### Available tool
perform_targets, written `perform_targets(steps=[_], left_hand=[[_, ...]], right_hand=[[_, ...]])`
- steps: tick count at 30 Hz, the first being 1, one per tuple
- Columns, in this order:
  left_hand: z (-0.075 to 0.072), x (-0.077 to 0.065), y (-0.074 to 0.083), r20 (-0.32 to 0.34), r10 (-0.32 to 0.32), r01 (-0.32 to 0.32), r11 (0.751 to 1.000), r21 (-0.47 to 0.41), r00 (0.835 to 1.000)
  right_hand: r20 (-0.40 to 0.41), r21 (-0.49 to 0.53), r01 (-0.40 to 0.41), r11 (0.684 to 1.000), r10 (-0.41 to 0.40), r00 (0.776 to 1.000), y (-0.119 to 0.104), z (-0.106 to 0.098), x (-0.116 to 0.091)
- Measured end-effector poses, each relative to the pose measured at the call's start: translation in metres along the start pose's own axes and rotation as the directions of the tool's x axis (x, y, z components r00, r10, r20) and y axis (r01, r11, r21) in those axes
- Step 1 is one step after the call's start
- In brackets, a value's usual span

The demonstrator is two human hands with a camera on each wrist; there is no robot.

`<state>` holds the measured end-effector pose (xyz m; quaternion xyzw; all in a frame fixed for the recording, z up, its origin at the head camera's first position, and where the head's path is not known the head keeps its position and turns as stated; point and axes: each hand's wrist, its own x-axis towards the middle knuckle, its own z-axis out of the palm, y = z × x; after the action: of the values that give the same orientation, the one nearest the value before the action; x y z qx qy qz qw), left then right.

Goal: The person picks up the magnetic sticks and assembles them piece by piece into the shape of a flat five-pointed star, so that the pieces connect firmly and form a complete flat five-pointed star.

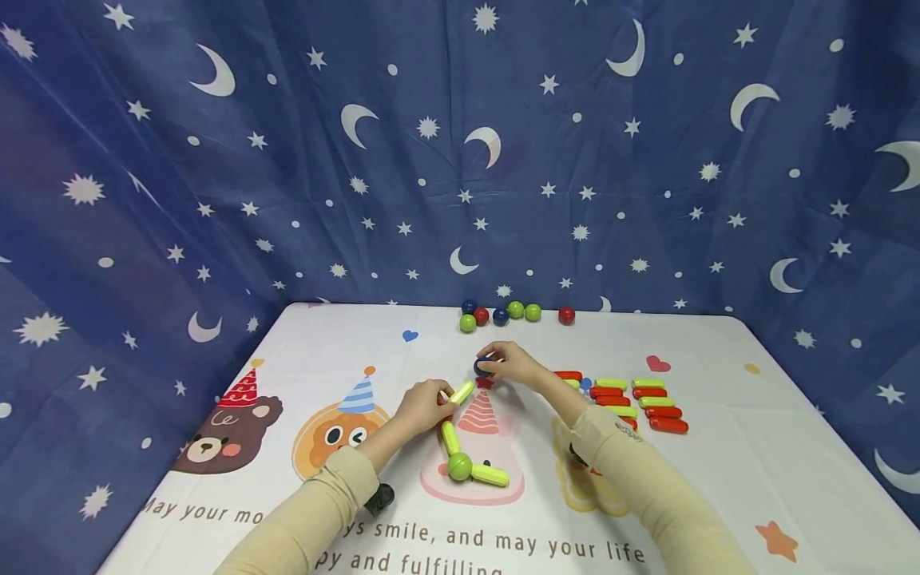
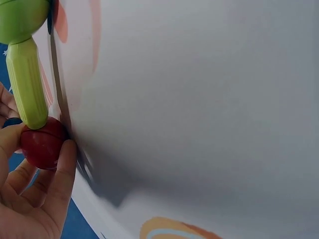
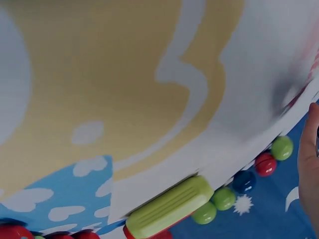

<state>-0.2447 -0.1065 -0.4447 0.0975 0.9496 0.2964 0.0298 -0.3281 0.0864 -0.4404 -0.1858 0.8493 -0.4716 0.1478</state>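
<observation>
My left hand (image 1: 424, 406) grips a red ball (image 2: 44, 148), seen in the left wrist view and covered by the fingers in the head view. Yellow-green ribbed rods meet at this ball: one rod (image 1: 461, 392) points up and right, another rod (image 1: 450, 438) runs down to a green ball (image 1: 460, 465). From that green ball a third rod (image 1: 490, 475) extends to the right. Farther back, my right hand (image 1: 512, 362) pinches a dark blue ball (image 1: 481, 366) just beyond the tip of the upper rod, apparently apart from it.
Several loose balls (image 1: 501, 317) in blue, red and green lie along the table's back edge. Red and yellow-green rods (image 1: 650, 402) lie in rows at the right, partly behind the right forearm. A black object (image 1: 379, 499) sits by the left wrist. A printed cloth (image 1: 690, 495) covers the table.
</observation>
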Motion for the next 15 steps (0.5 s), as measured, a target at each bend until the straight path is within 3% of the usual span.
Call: perform_targets(steps=[6,15], left_hand=[[0.000,0.000,-0.001,-0.002,-0.004,0.004,1.000,0.014,1.000],[0.000,-0.001,0.002,-0.003,0.008,-0.008,1.000,0.025,1.000]], right_hand=[[0.094,0.059,-0.044,0.997,0.039,0.995,-0.006,0.009,-0.009],[0.079,-0.010,-0.034,0.999,0.034,0.996,-0.005,0.010,-0.014]])
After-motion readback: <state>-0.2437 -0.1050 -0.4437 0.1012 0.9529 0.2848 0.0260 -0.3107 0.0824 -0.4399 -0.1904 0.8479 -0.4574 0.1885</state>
